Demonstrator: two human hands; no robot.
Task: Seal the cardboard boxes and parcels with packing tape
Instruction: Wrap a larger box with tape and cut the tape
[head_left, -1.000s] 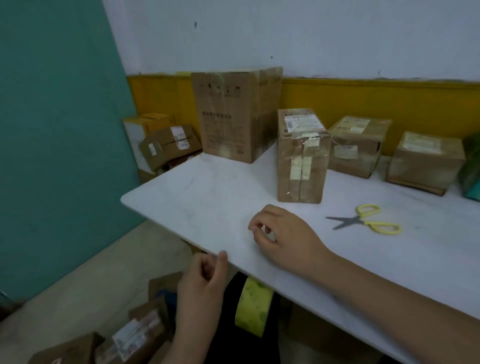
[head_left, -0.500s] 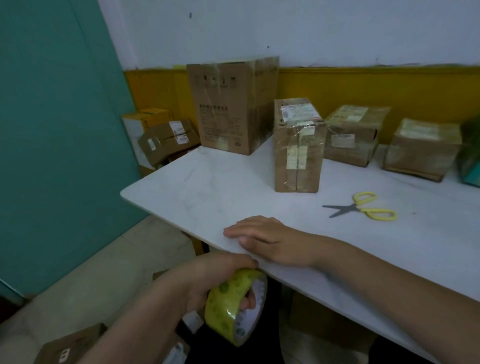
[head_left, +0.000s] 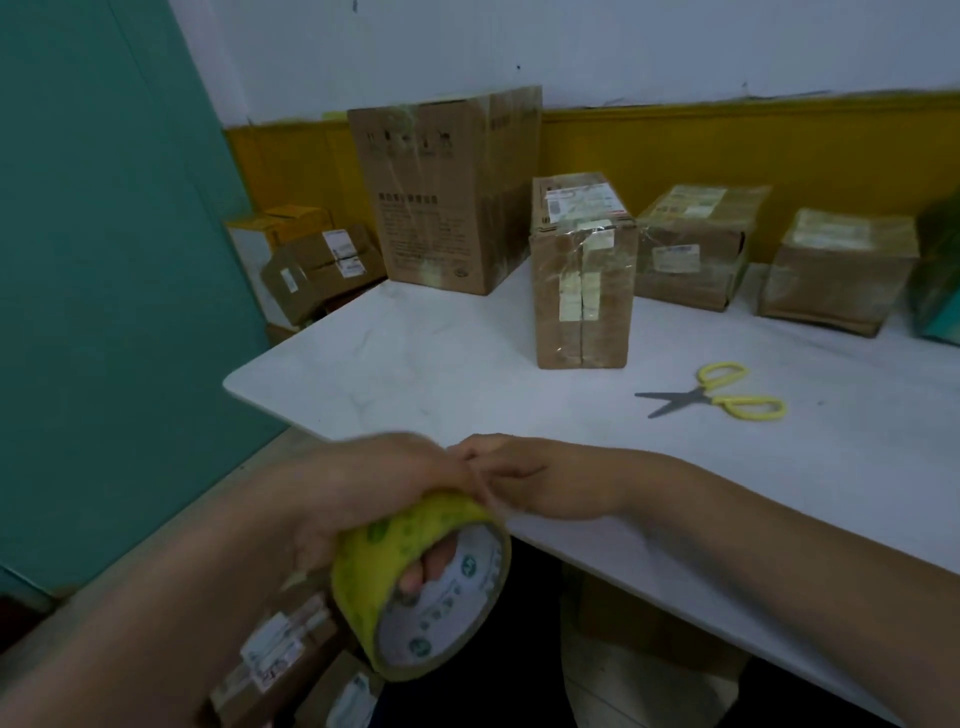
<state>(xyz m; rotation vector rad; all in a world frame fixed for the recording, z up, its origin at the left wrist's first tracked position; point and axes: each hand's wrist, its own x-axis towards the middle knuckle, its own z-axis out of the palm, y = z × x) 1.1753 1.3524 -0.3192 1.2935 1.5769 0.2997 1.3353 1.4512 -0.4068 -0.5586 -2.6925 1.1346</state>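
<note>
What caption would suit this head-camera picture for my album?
Left hand grips a yellow tape roll, right hand beside it, before taped boxes and yellow scissors on a white table.

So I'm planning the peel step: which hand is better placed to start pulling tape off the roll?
The right hand, probably. Its fingers lie at the top of the tape roll, while the left hand grips that roll, fingers through its core.

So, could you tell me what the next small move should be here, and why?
Probably peel the tape's free end loose with the right hand: the left hand grips the tape roll through its core, the right fingertips reach the roll's top, and no strip is pulled out yet.
</note>
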